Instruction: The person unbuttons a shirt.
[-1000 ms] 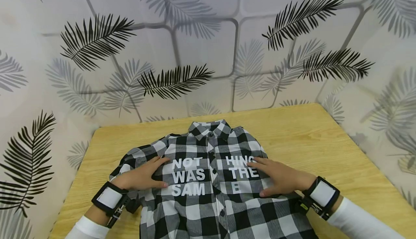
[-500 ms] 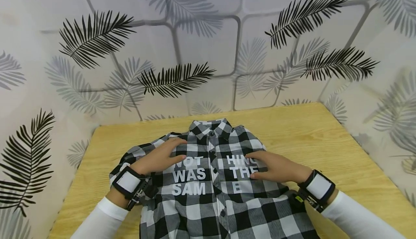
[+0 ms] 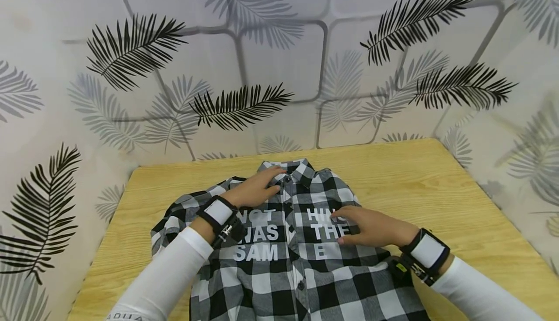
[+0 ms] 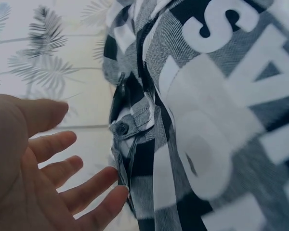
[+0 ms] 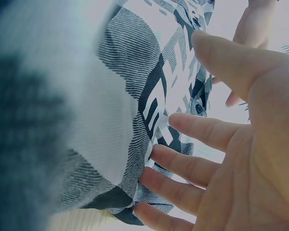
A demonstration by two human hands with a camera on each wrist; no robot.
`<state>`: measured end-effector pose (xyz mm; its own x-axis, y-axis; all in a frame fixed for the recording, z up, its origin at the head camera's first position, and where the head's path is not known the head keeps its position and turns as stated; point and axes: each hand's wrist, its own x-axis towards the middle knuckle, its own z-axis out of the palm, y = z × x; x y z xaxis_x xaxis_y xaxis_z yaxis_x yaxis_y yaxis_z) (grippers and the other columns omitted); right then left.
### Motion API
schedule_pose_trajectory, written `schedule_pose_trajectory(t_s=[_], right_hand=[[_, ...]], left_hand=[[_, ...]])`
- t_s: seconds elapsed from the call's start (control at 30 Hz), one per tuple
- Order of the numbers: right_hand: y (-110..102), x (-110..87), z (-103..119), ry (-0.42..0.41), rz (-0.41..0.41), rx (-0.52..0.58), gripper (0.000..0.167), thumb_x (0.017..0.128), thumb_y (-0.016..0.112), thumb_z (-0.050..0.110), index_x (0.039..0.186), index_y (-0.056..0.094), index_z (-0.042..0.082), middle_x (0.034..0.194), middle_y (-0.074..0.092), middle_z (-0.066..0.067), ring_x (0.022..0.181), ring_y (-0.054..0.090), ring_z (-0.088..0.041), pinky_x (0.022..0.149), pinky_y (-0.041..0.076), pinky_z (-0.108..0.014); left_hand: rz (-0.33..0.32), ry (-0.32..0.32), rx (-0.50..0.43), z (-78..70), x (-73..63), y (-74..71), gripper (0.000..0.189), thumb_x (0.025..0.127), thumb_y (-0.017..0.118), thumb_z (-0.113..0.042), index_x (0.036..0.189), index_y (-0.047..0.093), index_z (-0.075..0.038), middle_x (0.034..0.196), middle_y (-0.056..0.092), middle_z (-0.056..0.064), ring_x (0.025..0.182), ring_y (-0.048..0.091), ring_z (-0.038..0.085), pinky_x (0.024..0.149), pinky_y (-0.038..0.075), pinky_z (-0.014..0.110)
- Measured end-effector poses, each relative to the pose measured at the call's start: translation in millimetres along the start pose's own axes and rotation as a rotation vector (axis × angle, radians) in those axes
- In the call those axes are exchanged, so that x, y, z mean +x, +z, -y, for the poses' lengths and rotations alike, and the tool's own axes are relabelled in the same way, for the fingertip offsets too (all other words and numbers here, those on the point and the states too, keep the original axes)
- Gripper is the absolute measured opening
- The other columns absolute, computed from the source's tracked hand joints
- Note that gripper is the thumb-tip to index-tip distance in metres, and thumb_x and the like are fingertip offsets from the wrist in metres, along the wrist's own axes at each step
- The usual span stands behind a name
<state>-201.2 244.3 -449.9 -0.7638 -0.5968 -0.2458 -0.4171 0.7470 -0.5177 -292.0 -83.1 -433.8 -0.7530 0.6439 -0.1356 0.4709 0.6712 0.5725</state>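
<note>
A black, white and grey checked button-up shirt (image 3: 325,277) lies front up, collar (image 3: 301,171) away from me, with white lettering (image 3: 257,233) across its chest. My left hand (image 3: 253,191) reaches over the upper chest, its fingertips overlapping the collar. In the left wrist view that hand (image 4: 48,178) has its fingers spread, close by the button placket (image 4: 123,127). Over the other chest half, my right hand (image 3: 377,226) partly covers the lettering. The right wrist view shows its extended fingers (image 5: 183,163) right at the cloth. Neither hand grips anything.
The shirt lies on a light wooden table (image 3: 406,175), its back edge against a wall (image 3: 279,59) covered in leaf-patterned paper. Each wrist wears a strapped camera; the left forearm (image 3: 170,267) in its white sleeve crosses over the shirt's side.
My left hand has moved from the shirt's side up and right to the collar. The right hand has shifted slightly up and inward on the chest. The shirt lies as before.
</note>
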Motion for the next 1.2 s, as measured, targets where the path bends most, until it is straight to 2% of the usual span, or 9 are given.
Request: schedule_pose_trajectory(t_s=[0.17,0.23,0.37,0.5,0.6,0.7,0.9,1.07,1.2], right_hand=[[0,2.5,-2,0.012,0.01,0.006,0.064,0.095,0.068,0.047,0.146,0.052,0.012,0.15,0.05,-0.017,0.137,0.051,-0.038,0.109,0.045,-0.058],[1,3.2,-3,0.011,0.007,-0.001,0.064,0.095,0.068,0.047,0.146,0.051,0.012,0.15,0.05,-0.017,0.137,0.051,-0.038,0.109,0.045,-0.057],[1,4.8,-3,-0.009,0.0,-0.008,0.064,0.095,0.068,0.048,0.145,0.052,0.011,0.15,0.05,-0.018,0.136,0.051,-0.039,0.108,0.045,-0.058],[-1,5.9,-2,-0.013,-0.002,-0.004,0.063,0.096,0.068,0.046,0.145,0.051,0.01,0.149,0.051,-0.017,0.137,0.051,-0.039,0.109,0.045,-0.057],[-4,6.4,-1,-0.008,-0.007,0.007,0.061,0.098,0.066,0.042,0.147,0.05,0.008,0.15,0.051,-0.017,0.138,0.049,-0.039,0.111,0.043,-0.057],[-6,7.0,0,-0.024,-0.023,0.012,0.059,0.101,0.063,0.037,0.148,0.048,0.005,0.149,0.052,-0.018,0.136,0.052,-0.039,0.109,0.044,-0.057],[-11,19.0,10,-0.096,-0.182,-0.028,0.054,0.102,0.063,0.03,0.145,0.05,0.001,0.143,0.058,-0.018,0.128,0.059,-0.036,0.104,0.049,-0.054],[-18,39.8,26,-0.135,-0.366,-0.078,0.059,0.098,0.068,0.027,0.15,0.046,0.008,0.156,0.041,-0.022,0.143,0.041,-0.042,0.111,0.041,-0.061],[-25,58.7,39,-0.179,-0.449,-0.161,0.061,0.096,0.072,0.026,0.151,0.048,0.014,0.159,0.037,-0.02,0.147,0.036,-0.041,0.114,0.037,-0.062]], left_hand=[[0.046,-0.043,0.059,-3.3,20.4,5.6,0.056,0.109,0.044,-0.017,0.161,0.024,-0.011,0.17,0.019,0.014,0.151,0.035,0.032,0.12,0.035,0.049],[0.054,-0.058,0.055,-2.3,25.7,8.5,0.056,0.109,0.044,-0.016,0.161,0.024,-0.009,0.168,0.023,0.014,0.153,0.031,0.032,0.122,0.033,0.049],[0.057,-0.072,0.074,1.6,33.0,13.7,0.058,0.109,0.045,-0.015,0.162,0.022,-0.01,0.167,0.027,0.015,0.151,0.036,0.032,0.119,0.036,0.048],[0.001,-0.064,0.102,5.3,37.2,17.9,0.05,0.108,0.044,-0.01,0.157,0.033,-0.007,0.158,0.039,0.019,0.142,0.046,0.033,0.111,0.044,0.046],[-0.085,-0.058,0.08,4.8,37.5,20.0,0.04,0.107,0.043,-0.003,0.146,0.05,-0.002,0.145,0.053,0.019,0.13,0.056,0.032,0.102,0.05,0.044],[-0.166,-0.052,0.078,3.4,35.6,23.2,0.033,0.105,0.046,-0.001,0.134,0.062,0.0,0.134,0.062,0.017,0.124,0.06,0.031,0.101,0.052,0.043],[-0.274,-0.023,0.084,0.6,26.5,27.5,0.025,0.105,0.055,-0.012,0.124,0.069,-0.005,0.119,0.066,0.011,0.107,0.065,0.024,0.09,0.055,0.038],[-0.305,0.026,0.101,-11.7,17.1,26.9,0.023,0.103,0.06,-0.021,0.119,0.072,-0.009,0.108,0.064,0.006,0.093,0.064,0.018,0.081,0.054,0.032],[-0.335,0.089,0.113,-26.2,7.9,25.2,0.023,0.104,0.058,-0.018,0.119,0.072,-0.007,0.108,0.064,0.006,0.086,0.061,0.014,0.076,0.052,0.029]])
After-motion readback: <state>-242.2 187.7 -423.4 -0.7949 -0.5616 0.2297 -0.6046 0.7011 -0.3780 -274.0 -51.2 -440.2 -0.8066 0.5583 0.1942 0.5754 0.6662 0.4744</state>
